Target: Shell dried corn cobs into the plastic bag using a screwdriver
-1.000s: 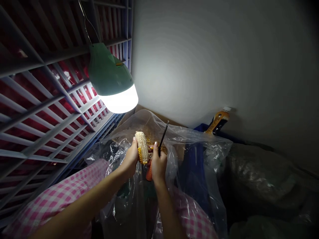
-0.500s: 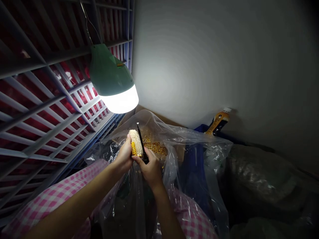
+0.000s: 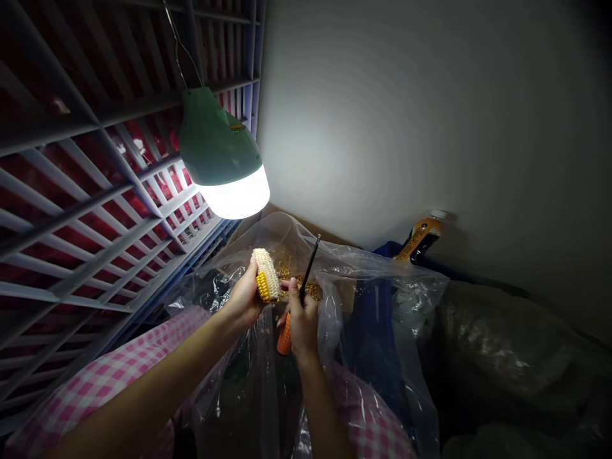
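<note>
My left hand (image 3: 246, 294) is closed round a corn cob (image 3: 268, 271), held tilted. Most of its visible side is bare and pale, with yellow kernels left in a patch low on the left. In my right hand (image 3: 305, 322) is a screwdriver with a thin black shaft (image 3: 310, 268) pointing up and an orange handle (image 3: 284, 338) sticking out below the fingers. The shaft stands apart from the cob, to its right. Loose corn kernels (image 3: 313, 291) lie behind and below the hands, on the clear plastic sheet (image 3: 329, 319).
A lit green lamp (image 3: 220, 143) hangs by a wire from a slatted plastic crate (image 3: 157, 220) at left. A drink bottle (image 3: 423, 236) leans against the wall (image 3: 382, 115). A blue container (image 3: 366, 331) and dark full sacks (image 3: 507, 338) are at right.
My right hand has turned and drawn away to the right, taking the screwdriver off the cob and bringing its orange handle into view. My left hand keeps the cob, shifted slightly right.
</note>
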Demonstrator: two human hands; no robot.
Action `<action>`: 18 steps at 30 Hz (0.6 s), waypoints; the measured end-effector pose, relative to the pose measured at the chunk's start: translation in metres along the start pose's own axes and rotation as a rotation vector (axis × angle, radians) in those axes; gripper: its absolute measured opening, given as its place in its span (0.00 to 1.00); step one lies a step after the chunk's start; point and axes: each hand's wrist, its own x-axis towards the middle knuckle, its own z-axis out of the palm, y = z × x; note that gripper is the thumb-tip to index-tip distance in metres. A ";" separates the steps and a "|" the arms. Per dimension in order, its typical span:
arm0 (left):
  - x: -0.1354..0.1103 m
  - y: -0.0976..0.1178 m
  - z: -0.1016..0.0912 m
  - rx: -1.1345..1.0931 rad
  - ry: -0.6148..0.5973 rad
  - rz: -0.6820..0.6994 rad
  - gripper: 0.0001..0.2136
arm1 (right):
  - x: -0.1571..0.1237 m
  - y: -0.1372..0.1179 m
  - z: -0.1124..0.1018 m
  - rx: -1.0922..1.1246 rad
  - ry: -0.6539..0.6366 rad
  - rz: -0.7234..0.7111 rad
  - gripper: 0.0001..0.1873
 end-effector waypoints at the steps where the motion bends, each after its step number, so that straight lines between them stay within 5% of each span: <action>1: 0.000 -0.002 0.000 0.002 0.005 0.028 0.15 | -0.001 0.000 0.000 -0.064 -0.008 -0.053 0.24; 5: 0.000 -0.008 0.000 -0.020 0.024 0.141 0.11 | -0.008 -0.001 0.001 -0.228 -0.036 -0.237 0.22; 10: 0.001 0.001 0.002 -0.097 0.029 0.141 0.11 | -0.012 -0.005 0.002 -0.199 -0.174 -0.211 0.20; 14: 0.005 0.011 -0.005 -0.131 0.116 -0.118 0.15 | -0.010 -0.006 0.002 0.041 -0.301 0.012 0.28; 18: 0.007 0.013 -0.009 -0.209 0.007 -0.275 0.17 | -0.007 -0.002 0.002 0.178 -0.233 0.084 0.31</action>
